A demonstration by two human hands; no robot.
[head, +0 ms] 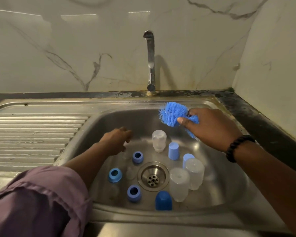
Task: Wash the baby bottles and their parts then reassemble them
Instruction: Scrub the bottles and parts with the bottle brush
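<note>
Three clear baby bottles stand upside down in the steel sink (pixel 229 189): one at the back (pixel 159 140), two at the right (pixel 194 173) (pixel 179 183). Blue caps (pixel 173 150) (pixel 163 200) and blue screw rings (pixel 137 157) (pixel 115 175) (pixel 134 193) stand around the drain (pixel 153 176). Clear teats (pixel 130 172) sit among the rings, hard to make out. My right hand (pixel 210 127) grips a blue bottle brush (pixel 173 113) above the sink's back right. My left hand (pixel 115 141), blurred, hovers over the sink's left part with fingers loosely curled, holding nothing.
A chrome tap (pixel 150 62) rises behind the sink, with no water running. A ribbed steel draining board (pixel 32 134) lies to the left. A dark counter edge (pixel 256 120) and marble wall bound the right side.
</note>
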